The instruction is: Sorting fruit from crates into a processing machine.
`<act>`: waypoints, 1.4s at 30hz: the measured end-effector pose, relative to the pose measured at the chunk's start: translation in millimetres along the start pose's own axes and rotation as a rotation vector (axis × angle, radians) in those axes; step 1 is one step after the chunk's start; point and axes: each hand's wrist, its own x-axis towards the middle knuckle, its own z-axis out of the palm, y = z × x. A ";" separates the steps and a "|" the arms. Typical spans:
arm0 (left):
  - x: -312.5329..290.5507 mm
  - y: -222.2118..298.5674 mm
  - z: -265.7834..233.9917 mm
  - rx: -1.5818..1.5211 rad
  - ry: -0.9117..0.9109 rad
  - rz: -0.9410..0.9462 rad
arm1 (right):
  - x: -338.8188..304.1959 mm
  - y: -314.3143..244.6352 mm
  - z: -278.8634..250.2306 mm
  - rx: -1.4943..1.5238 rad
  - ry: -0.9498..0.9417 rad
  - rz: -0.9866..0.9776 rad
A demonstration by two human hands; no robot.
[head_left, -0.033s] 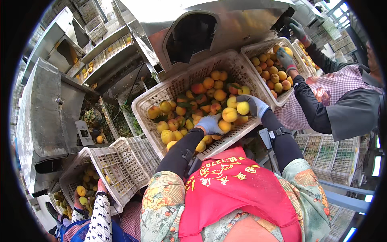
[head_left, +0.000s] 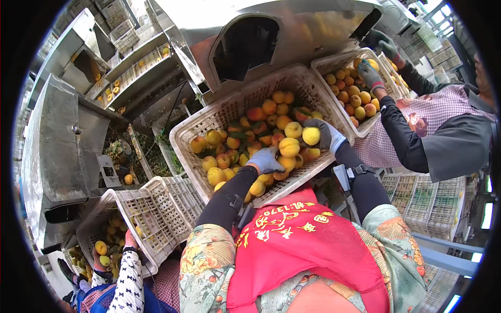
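A white slatted plastic crate (head_left: 209, 116) in front of me holds many yellow and orange peaches with some green leaves among them. My right hand (head_left: 329, 136), in a grey and light-blue glove, is closed around a pale yellow peach (head_left: 311, 136) at the crate's right side. In a similar glove, my left hand (head_left: 267, 160) reaches into the near part, its fingers curled against a yellow-orange peach (head_left: 287, 163). Between the hands lies a larger yellow peach (head_left: 288, 147). The undersides of both hands' fingers are hidden.
A co-worker's gloved hand (head_left: 369, 73) is over a second peach crate (head_left: 342, 61) on the right. At lower left, another person's hands reach into a tilted crate (head_left: 151, 224). Metal machinery (head_left: 308, 36) with a dark opening stands behind my crate; stacked crates (head_left: 422, 201) are at right.
Both my hands have shifted slightly left, the right one with its pale peach. The larger peach between them also sits a little further left. The co-worker's farther hand has moved slightly.
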 end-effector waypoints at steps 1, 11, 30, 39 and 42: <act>-15.3 -6.0 -7.0 -0.288 0.103 -0.089 | 5.6 -0.3 6.8 0.030 -0.114 -0.098; -101.7 37.8 -61.9 -1.604 0.188 0.195 | 11.2 2.5 136.8 -0.088 -0.454 -0.386; -98.6 41.4 -135.7 -1.188 0.775 0.295 | 11.3 -19.8 179.1 -0.912 0.141 -1.091; -79.8 2.5 -102.5 -2.237 0.477 0.385 | 91.6 -60.4 192.3 -1.088 0.533 -1.396; -88.9 6.7 -105.5 -2.234 0.542 0.375 | 126.2 -54.5 188.6 -1.117 0.540 -1.355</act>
